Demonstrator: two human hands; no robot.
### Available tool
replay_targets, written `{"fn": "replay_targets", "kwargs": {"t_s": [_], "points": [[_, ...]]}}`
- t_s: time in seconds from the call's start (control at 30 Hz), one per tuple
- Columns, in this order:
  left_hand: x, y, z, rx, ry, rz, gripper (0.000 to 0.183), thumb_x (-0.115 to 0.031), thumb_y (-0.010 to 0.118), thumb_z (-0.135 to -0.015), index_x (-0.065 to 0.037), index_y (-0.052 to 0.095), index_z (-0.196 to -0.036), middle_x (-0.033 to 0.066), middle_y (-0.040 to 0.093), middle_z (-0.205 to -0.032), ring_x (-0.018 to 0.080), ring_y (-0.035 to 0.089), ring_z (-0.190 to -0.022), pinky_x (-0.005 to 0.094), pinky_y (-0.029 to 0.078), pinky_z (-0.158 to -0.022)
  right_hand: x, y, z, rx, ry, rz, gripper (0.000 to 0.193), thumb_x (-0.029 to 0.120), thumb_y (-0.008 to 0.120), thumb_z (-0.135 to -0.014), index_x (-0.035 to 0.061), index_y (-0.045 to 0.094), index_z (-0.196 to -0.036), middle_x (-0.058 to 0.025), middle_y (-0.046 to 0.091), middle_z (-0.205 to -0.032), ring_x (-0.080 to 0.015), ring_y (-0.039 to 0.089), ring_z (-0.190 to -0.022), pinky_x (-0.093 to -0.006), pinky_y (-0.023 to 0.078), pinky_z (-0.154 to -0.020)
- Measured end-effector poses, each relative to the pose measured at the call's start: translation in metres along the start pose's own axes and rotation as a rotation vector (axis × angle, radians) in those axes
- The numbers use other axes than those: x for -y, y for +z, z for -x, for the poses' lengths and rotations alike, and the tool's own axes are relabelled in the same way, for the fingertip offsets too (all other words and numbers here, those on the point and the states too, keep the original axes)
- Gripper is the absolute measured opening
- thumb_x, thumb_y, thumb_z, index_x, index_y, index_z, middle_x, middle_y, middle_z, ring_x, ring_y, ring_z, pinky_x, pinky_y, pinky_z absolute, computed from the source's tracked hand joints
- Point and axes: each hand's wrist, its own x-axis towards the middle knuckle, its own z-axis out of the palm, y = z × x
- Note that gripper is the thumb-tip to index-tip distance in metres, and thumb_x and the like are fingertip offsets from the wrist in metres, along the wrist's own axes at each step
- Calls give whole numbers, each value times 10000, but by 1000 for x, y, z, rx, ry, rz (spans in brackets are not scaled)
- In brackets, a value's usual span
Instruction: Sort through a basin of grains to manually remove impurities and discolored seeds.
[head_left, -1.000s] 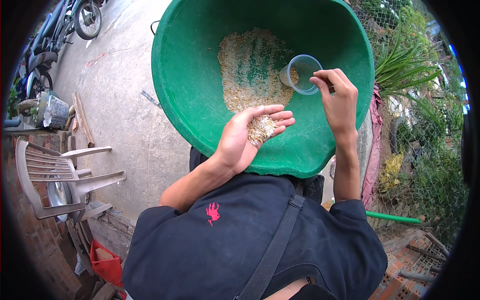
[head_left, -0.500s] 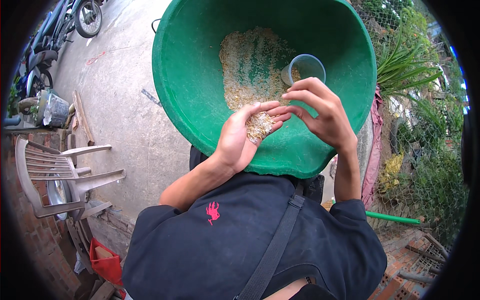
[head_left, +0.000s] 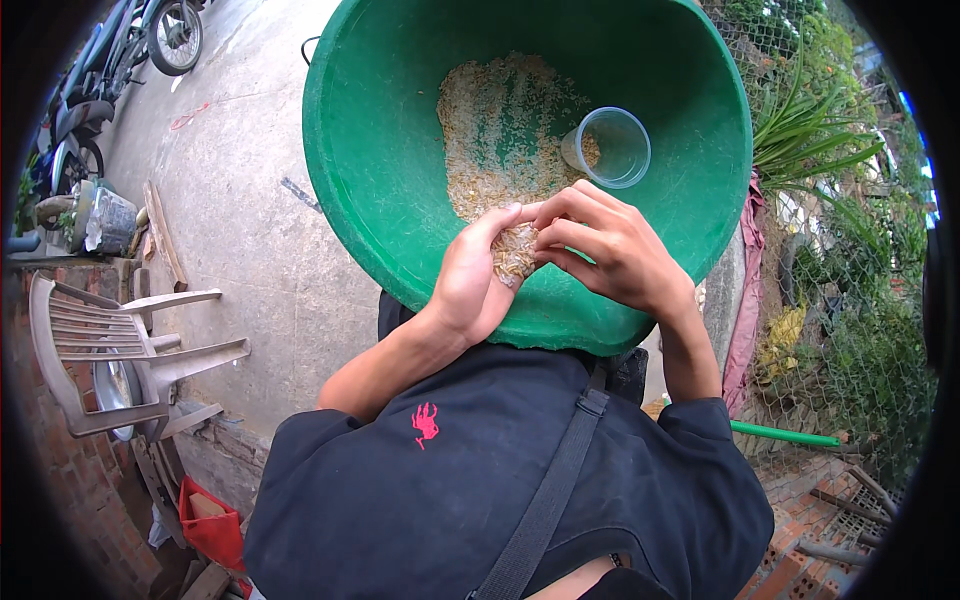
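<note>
My left hand (head_left: 466, 280) is palm up and cupped, holding a small heap of mixed white and yellow-brown rice-like grain (head_left: 514, 254). Over that heap bends my right hand (head_left: 612, 250), its thumb and fingertips drawn together at the grain; whatever is between them is too small to make out. Both hands are above the near side of a big green tub (head_left: 400, 240). More of the loose grain (head_left: 500, 180) lies spread over the tub's bottom. Beyond my right hand, a clear plastic cup (head_left: 628, 160) rests tipped on its side in the tub, with some grain inside.
A plastic armchair (head_left: 150, 335) stands at the left, near a brick wall and a red bag (head_left: 212, 525). Parked motorbikes (head_left: 90, 100) are at the far left on concrete ground. Along the right run a wire fence (head_left: 850, 300), plants and a green pole (head_left: 785, 434).
My right hand has moved left and slightly down, from beside the left fingertips onto the grain in the palm, its fingers closing together. The left hand stays where it was.
</note>
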Motion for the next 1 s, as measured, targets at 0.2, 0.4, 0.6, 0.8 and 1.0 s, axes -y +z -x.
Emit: {"fn": "replay_targets", "kwargs": {"t_s": [0.2, 0.4, 0.6, 0.8, 1.0], "points": [[2, -5, -3, 5, 1, -1, 383, -232, 373, -1039, 23, 592, -1222, 89, 649, -1134, 158, 615, -1034, 330, 485, -927, 1, -3, -1, -8, 40, -65, 160, 72, 739, -794, 52, 600, -872, -51, 613, -967, -247, 609, -887, -370, 524, -722], [-3, 6, -1, 17, -8, -24, 468, -204, 313, -1038, 137, 491, -1306, 253, 590, -1279, 321, 578, -1226, 403, 460, -1079, -7, -30, 1, -149, 218, 12, 122, -21, 720, -805, -1, 624, -877, -95, 620, -935, -228, 629, -812, -321, 512, -709], [-6, 10, 1, 4, -7, -59, 473, -202, 312, -1038, 152, 476, -1305, 272, 581, -1283, 346, 584, -1215, 386, 489, -1050, -21, -53, -2, -419, 486, 218, 99, 38, 720, -834, 14, 633, -873, -68, 649, -783, -165, 595, -660, -299, 476, -596], [-6, 9, 0, -2, -7, -54, 477, -218, 316, -1041, 143, 485, -1304, 268, 586, -1273, 346, 581, -1222, 382, 489, -1046, -19, -44, 1, -458, 537, 227, 136, 66, 744, -823, 15, 625, -863, -60, 651, -763, -147, 576, -646, -291, 461, -573], [-3, 7, -1, 1, 32, -25, 417, -232, 342, -1048, 82, 535, -1243, 176, 623, -1190, 240, 616, -1119, 367, 517, -976, 3, -19, -3, -142, 198, 48, 179, 137, 774, -796, 40, 639, -862, -69, 626, -983, -254, 625, -890, -363, 524, -753]]}}
